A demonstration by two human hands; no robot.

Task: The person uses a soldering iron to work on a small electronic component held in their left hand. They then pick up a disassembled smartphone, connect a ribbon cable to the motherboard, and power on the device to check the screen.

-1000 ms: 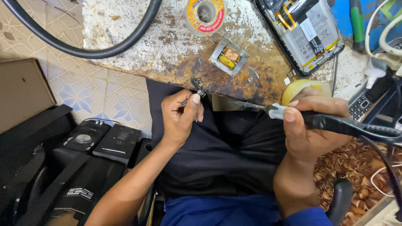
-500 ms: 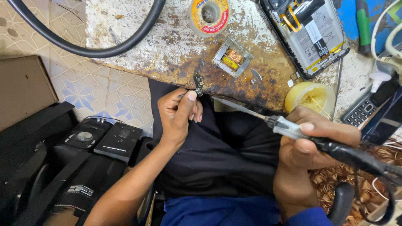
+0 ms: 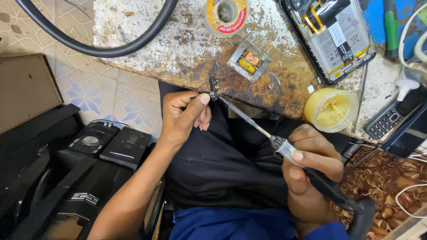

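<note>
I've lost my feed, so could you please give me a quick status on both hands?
Left hand pinching small dark board at bench edge. Right hand holding soldering iron, tip at board. Nothing between.

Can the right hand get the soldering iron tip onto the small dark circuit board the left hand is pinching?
Probably yes: right hand aims the soldering iron at the small dark circuit board; left hand leaves that side open.

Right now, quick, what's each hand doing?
Left hand: closed, pinching a small dark part.
Right hand: closed, holding a soldering iron.
</note>
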